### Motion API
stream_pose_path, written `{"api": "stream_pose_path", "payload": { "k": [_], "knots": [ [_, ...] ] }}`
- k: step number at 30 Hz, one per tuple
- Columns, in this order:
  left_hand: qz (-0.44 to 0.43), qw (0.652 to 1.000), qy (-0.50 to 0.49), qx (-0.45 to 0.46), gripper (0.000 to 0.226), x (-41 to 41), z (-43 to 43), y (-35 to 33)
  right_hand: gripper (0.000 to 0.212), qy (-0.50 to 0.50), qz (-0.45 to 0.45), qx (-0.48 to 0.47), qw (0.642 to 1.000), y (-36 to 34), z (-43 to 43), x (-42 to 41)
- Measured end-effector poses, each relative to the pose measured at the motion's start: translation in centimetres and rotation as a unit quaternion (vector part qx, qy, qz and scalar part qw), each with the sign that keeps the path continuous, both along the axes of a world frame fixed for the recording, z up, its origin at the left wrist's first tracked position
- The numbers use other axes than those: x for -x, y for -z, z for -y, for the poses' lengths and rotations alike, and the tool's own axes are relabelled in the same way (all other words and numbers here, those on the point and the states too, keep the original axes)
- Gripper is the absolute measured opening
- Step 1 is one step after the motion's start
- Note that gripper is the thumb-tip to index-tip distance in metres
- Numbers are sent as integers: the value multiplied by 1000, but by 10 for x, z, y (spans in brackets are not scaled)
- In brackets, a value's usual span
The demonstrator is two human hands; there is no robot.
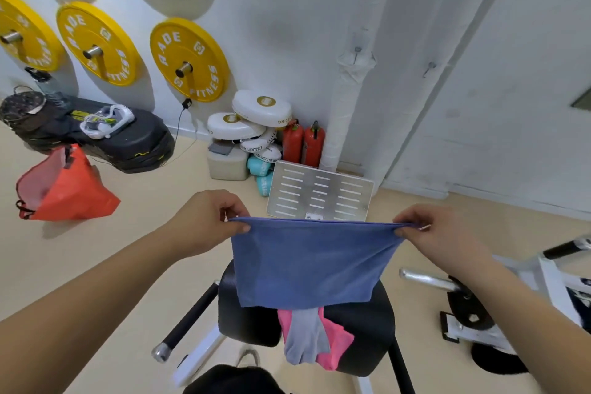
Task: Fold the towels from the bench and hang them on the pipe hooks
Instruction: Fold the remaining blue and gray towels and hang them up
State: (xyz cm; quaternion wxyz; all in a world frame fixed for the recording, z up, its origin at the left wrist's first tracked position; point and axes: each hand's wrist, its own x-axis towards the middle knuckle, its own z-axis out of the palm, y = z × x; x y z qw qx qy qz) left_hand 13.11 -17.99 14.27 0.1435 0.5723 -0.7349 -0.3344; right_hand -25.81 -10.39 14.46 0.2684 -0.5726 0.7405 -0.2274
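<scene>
Pinched at both top corners, left hand (208, 221) and right hand (438, 233) each curled tight on the hem: blue towel (303, 262), stretched flat in the air just above the bench (249, 323). Looks light, soft and limp; likely best held by corners or hem, not mid-cloth. Heaped on the bench beneath: grey towel (305, 336), pink towel (335, 345). Well beyond, on the pipe (348, 112): hooks (357, 51).

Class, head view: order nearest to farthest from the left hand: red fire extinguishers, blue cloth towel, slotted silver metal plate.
1. Blue cloth towel, in the left hand.
2. Slotted silver metal plate, beyond it.
3. Red fire extinguishers, behind plate.
</scene>
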Motion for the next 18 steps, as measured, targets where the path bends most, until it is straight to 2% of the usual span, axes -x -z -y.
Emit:
{"api": "stream_pose_path", "payload": {
  "k": [4, 7, 13, 18],
  "knots": [
    [-30, 997, -47, 53, 11, 1, 26, -25, 19, 62, 26, 71, 995, -27, 11, -6],
    [-47, 998, -43, 24, 11, -3, 28, -24, 16, 55, 23, 81, 995, -16, 8, -16],
    [-41, 998, -21, -38, 19, -11, 3, 50, 26, 56, 36, -33, 997, 73, -32, -37],
    [16, 995, -30, -95, 27, -24, -47, 134, 25, -7, -19, -145, 989, 146, -79, -54]
  ]
}}
